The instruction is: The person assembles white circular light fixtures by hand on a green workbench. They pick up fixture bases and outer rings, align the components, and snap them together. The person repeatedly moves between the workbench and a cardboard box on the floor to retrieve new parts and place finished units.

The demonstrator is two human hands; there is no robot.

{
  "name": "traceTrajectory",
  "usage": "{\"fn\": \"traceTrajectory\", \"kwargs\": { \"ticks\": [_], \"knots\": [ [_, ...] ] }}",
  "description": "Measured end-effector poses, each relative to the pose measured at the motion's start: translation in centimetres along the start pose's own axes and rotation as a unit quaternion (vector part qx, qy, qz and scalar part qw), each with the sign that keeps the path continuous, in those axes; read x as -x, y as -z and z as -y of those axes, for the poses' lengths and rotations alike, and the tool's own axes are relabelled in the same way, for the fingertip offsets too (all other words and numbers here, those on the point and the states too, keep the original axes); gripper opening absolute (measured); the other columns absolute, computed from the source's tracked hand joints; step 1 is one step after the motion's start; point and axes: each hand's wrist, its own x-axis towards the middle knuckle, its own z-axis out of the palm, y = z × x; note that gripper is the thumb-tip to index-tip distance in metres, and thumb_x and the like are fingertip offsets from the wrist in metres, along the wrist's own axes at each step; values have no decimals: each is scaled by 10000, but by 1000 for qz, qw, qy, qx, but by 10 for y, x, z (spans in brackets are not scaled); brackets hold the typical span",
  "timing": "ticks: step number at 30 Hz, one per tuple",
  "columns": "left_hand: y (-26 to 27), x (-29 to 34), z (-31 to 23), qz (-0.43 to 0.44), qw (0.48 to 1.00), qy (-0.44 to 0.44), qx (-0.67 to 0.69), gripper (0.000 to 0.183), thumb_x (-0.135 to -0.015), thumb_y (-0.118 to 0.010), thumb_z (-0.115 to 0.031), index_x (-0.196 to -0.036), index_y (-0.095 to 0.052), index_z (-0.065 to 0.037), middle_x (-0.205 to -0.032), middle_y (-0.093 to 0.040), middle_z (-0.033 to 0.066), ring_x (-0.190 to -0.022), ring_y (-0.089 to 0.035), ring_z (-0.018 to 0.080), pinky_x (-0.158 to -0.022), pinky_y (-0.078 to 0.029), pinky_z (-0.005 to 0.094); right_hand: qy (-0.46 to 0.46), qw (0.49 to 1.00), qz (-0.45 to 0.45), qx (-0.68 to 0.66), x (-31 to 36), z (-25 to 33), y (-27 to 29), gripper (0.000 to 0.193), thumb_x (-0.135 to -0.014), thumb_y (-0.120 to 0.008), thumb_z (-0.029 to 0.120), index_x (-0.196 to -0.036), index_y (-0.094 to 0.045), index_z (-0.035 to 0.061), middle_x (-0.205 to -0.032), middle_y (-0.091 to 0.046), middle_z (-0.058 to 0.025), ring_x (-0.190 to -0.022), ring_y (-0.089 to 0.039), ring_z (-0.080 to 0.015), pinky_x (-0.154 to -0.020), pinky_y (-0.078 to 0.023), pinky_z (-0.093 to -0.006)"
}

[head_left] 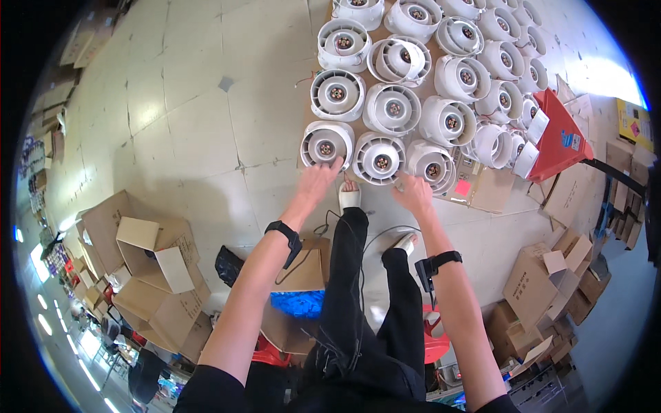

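Observation:
Round white fan units (393, 109) with finned rims and coloured motor centres stand in rows on a brown cardboard sheet. At the near left corner, my left hand (318, 183) has its fingers curled at the front rim of a white fan unit (326, 142). My right hand (415, 195) is closed, its fingertips down at the near edge between the middle fan unit (380, 159) and the right-hand one (432, 168). What lies under those fingertips is hidden. Each wrist wears a black strap with a small device.
A red triangular frame with a black handle (559, 138) stands right of the fans. Open cardboard boxes (160, 265) lie at left, and more boxes (542, 286) at right. A black cable (363, 268) runs past my legs. Beside them sits a carton with blue plastic (297, 304).

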Motion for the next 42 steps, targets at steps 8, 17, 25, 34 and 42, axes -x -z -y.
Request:
{"fn": "traceTrajectory", "kwargs": {
  "ticks": [8,17,25,34,42],
  "knots": [
    [94,-7,15,6,962,266,60,674,-798,-604,-46,-1400,-303,-71,-696,-646,192,-639,-646,385,-569,-503,475,-7,1000,4,-10,8,-6,-1,449,-714,-706,302,-1145,-664,182,-841,-689,-195,-831,-674,-366,-759,-541,-459],
    [84,-60,48,106,981,158,-35,804,-814,-529,2,-1500,-204,-265,-724,-647,173,-646,-655,348,-569,-491,467,-10,1000,-11,-12,6,-3,-1,421,-714,-712,345,-1109,-668,207,-839,-684,-168,-812,-679,-350,-728,-552,-462],
    [68,-81,35,130,959,246,63,778,-753,-600,36,-1432,-346,-248,-830,-653,201,-804,-669,367,-665,-507,499,-26,999,-23,-8,3,-6,-9,405,-705,-713,325,-1087,-672,200,-849,-671,-187,-815,-673,-373,-726,-551,-464],
    [34,-74,14,0,938,332,101,651,-839,-502,-11,-1426,-332,-234,-804,-667,199,-766,-669,391,-658,-493,513,-9,997,-72,-21,5,-2,-11,380,-703,-716,282,-1071,-694,189,-813,-689,-183,-760,-681,-363,-701,-555,-447],
    [31,-88,-19,116,843,438,289,881,-761,-654,-43,-1491,-199,-230,-951,-673,193,-934,-661,355,-819,-519,447,-29,997,-64,-22,7,-3,-9,391,-706,-705,262,-1089,-690,183,-810,-689,-185,-772,-682,-358,-711,-555,-454]
  ]
}}
